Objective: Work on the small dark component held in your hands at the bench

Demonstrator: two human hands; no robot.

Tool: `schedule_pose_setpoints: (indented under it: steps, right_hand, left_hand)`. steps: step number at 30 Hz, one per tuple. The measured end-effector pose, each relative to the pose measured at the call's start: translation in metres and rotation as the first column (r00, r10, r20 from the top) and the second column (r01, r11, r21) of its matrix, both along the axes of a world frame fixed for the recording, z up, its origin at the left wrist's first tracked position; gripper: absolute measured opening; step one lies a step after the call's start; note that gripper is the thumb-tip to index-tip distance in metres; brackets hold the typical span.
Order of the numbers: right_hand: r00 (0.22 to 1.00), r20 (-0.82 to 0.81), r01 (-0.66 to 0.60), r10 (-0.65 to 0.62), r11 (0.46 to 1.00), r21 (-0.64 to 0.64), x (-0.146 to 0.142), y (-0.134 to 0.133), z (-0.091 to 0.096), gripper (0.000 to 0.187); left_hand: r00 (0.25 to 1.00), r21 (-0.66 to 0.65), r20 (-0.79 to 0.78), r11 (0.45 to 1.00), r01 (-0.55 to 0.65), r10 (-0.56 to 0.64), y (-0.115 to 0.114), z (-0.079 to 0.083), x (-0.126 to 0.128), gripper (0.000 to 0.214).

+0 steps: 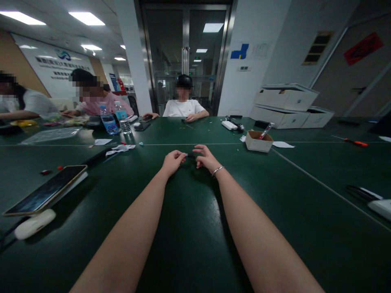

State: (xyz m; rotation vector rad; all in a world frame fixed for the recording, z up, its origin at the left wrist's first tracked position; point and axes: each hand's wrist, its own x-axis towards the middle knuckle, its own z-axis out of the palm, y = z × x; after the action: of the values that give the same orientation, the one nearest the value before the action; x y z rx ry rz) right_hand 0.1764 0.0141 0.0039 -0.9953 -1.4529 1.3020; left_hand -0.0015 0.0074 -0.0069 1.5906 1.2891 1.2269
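Note:
My left hand (173, 162) is closed, its thumb and fingertips pinching a small black object with a greyish end (191, 156). It is too small and dark to tell its kind. My right hand (207, 158), with a silver bracelet at the wrist, meets the black end from the other side. Its thumb and index finger are curled together there, while other fingers stretch out above. Both hands are just over the dark green table (189, 228), near the middle seam.
Left lie a phone (45, 190), a white rounded case (35, 224) and paper scraps (120, 149); water bottles (109, 120) stand beyond. To the right are a small open box (259, 141), a screwdriver (356, 143) and stacked white boxes (284, 99). A person (183, 108) sits opposite; others sit left.

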Motion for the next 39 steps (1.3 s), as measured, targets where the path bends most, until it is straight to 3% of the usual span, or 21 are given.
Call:
schedule_pose_setpoints:
  steps: [11,15,21,26,31,34,39]
  right_hand:
    - [1.0,0.019,-0.002,0.002,1.0,0.001,0.0,-0.001,0.001,0.035]
    - [0.999,0.027,-0.03,0.029,0.999,0.031,0.001,0.0,0.0,0.044]
    - [0.999,0.033,-0.044,0.044,0.999,-0.003,0.001,0.001,-0.001,0.019]
    - [0.998,0.0,-0.066,0.066,0.998,-0.009,0.002,0.0,-0.001,0.016]
    - [0.999,-0.019,-0.037,0.037,0.999,-0.023,0.001,0.001,-0.002,0.014]
    - [0.999,-0.035,-0.013,0.012,0.999,-0.05,0.001,0.001,-0.002,0.013]
    - [1.0,-0.019,-0.009,0.008,0.999,-0.051,0.001,0.002,-0.003,0.011]
  left_hand:
    - [1.0,-0.005,0.016,1.0,0.004,-0.004,0.0,0.0,0.0,0.026]
    - [1.0,-0.005,0.016,1.0,0.006,-0.006,0.0,-0.001,0.0,0.027]
    - [1.0,-0.001,0.018,1.0,0.005,-0.005,0.001,0.0,-0.001,0.032]
    - [0.998,-0.054,-0.013,0.996,0.065,-0.066,0.002,0.0,0.0,0.047]
    - [1.0,-0.105,0.028,0.994,0.017,-0.014,0.003,-0.001,0.001,0.052]
    - [0.992,-0.026,0.117,0.999,0.047,-0.043,-0.001,0.001,-0.001,0.042]
    - [0.986,0.058,0.093,0.99,0.131,-0.136,-0.01,0.007,-0.002,0.048]
